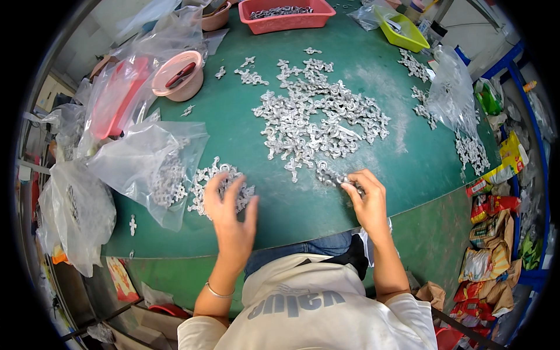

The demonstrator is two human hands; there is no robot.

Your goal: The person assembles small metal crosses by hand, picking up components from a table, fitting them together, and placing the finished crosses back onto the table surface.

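Note:
My left hand (230, 219) hovers over a small heap of grey cross-shaped metal pieces (201, 178), its fingers spread and nothing visibly held. Between thumb and fingertips, my right hand (369, 201) pinches one end of a darker, curved string of linked metal parts (329, 174), whose other end reaches toward the big heap. That big heap of grey metal pieces (297, 114) spreads over the middle of the green table (291, 216). How the linked parts join is too small to make out.
Clear plastic bags (125, 157) of pieces crowd the left side, beside a pink bowl (189, 93) with a red-handled tool. A red tray (286, 22) and a yellow-green basket (402, 36) stand at the back. Another plastic bag (452, 87) lies right among loose pieces.

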